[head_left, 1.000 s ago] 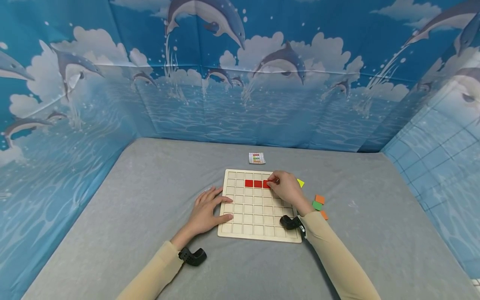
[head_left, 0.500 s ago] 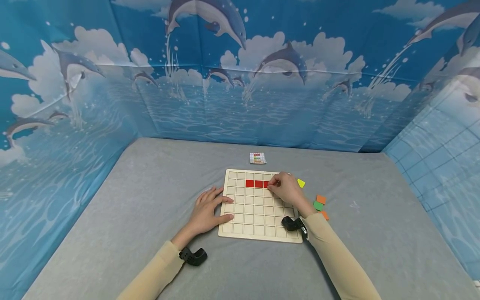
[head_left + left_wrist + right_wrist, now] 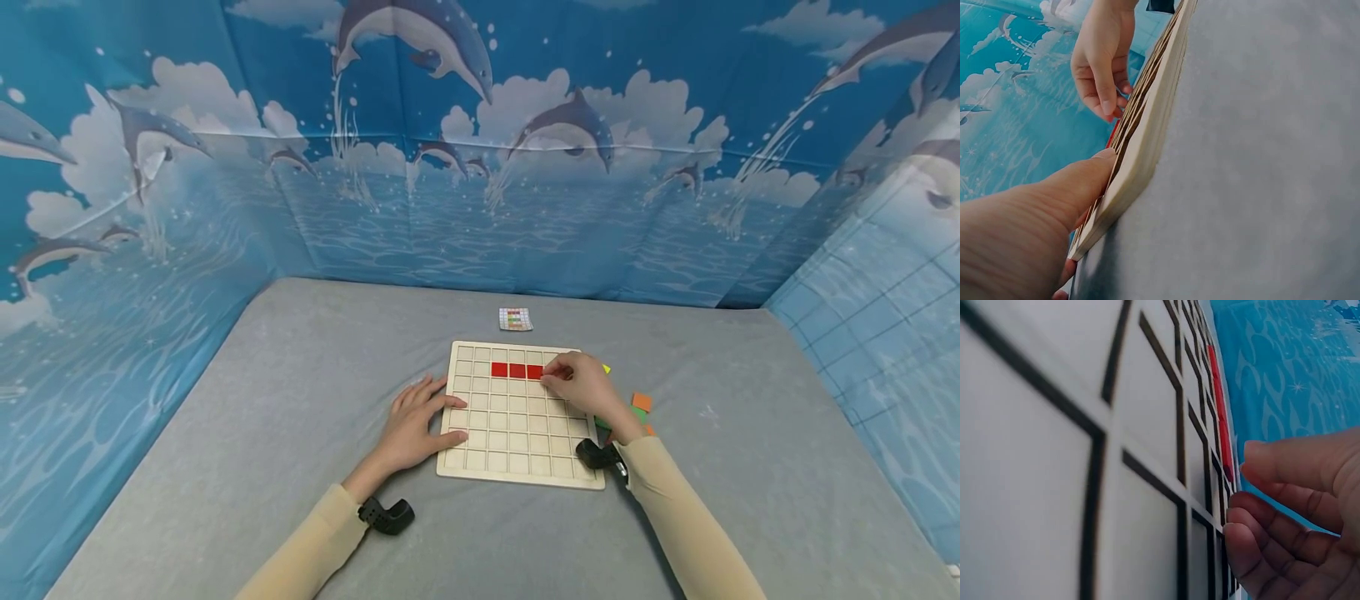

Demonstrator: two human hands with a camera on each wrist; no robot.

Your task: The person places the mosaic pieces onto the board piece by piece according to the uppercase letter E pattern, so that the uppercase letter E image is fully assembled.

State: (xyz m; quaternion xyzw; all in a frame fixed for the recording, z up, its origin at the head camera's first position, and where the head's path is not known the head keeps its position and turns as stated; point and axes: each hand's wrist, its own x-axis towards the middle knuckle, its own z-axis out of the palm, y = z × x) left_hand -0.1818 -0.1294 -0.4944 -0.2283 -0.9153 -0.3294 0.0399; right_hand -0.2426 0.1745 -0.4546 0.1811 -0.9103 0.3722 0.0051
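A wooden grid board (image 3: 517, 442) lies flat in the head view. Three red square tiles (image 3: 517, 371) sit side by side in its second row from the far edge. Just right of the rightmost one, my right hand (image 3: 583, 385) hovers low over the board with bent fingers. In the right wrist view its thumb (image 3: 1272, 459) and fingers are apart, with nothing visible between them. My left hand (image 3: 411, 425) rests at the board's left side, its thumb (image 3: 1085, 178) and forefinger over the edge. The red tiles (image 3: 1219, 409) show as a thin strip there.
Beyond the board lies a small card (image 3: 515, 319) printed with a coloured grid. To the right are an orange tile (image 3: 642, 402), a green tile (image 3: 640, 414) and a yellow tile (image 3: 607, 368), partly behind the right hand and wrist. A dolphin-print curtain (image 3: 450, 225) stands behind the grey-covered table (image 3: 337, 333).
My right hand has drawn a little to the right, off the third red tile, which stays in its cell and now shows fully. My left hand has not moved.
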